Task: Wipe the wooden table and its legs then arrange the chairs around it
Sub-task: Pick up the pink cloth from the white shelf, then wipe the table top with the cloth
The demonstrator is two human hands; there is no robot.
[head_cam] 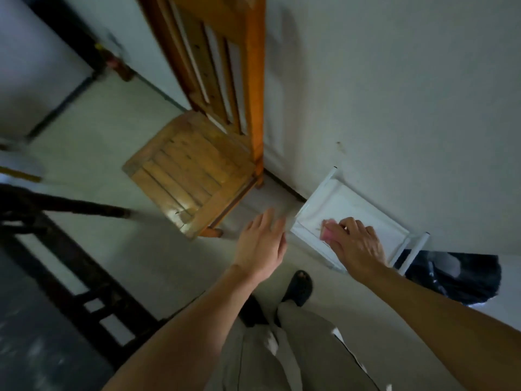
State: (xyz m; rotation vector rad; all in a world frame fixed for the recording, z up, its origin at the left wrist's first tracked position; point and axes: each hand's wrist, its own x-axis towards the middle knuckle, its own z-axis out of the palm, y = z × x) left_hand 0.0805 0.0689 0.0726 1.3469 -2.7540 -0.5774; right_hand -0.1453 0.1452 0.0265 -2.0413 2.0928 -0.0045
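Note:
A light wooden chair with a slatted seat and back stands against the wall, ahead of me. My left hand hovers open over the floor just right of the chair's front corner, touching nothing. My right hand rests on a small white shelf by the wall, fingers closed on a pink cloth. A dark wooden table with crossbars fills the left edge, blurred.
A pale wall runs behind the chair and shelf. A dark bag lies on the floor right of the shelf. My legs and a dark sandal are below. A grey cabinet stands at the far left.

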